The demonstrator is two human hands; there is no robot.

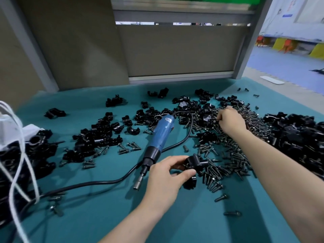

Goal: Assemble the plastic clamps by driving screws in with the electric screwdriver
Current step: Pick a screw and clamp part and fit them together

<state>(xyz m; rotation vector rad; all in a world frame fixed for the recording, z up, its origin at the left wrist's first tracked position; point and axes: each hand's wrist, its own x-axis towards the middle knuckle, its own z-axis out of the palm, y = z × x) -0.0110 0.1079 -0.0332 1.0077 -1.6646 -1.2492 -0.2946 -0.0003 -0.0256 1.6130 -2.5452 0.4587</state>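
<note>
Head: one screwdriver (pixel 162 135) (lying), two hands (pixel 168 179), uncounted screws (pixel 228 151).

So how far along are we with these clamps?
Early to middle, by the look of it. Done: a heap of clamps at the far left seems assembled, though I can't confirm. In hand: the left hand holds a clamp while the right hand reaches into the screw pile; the screwdriver lies idle. Left: many loose clamp halves and screws.
</note>
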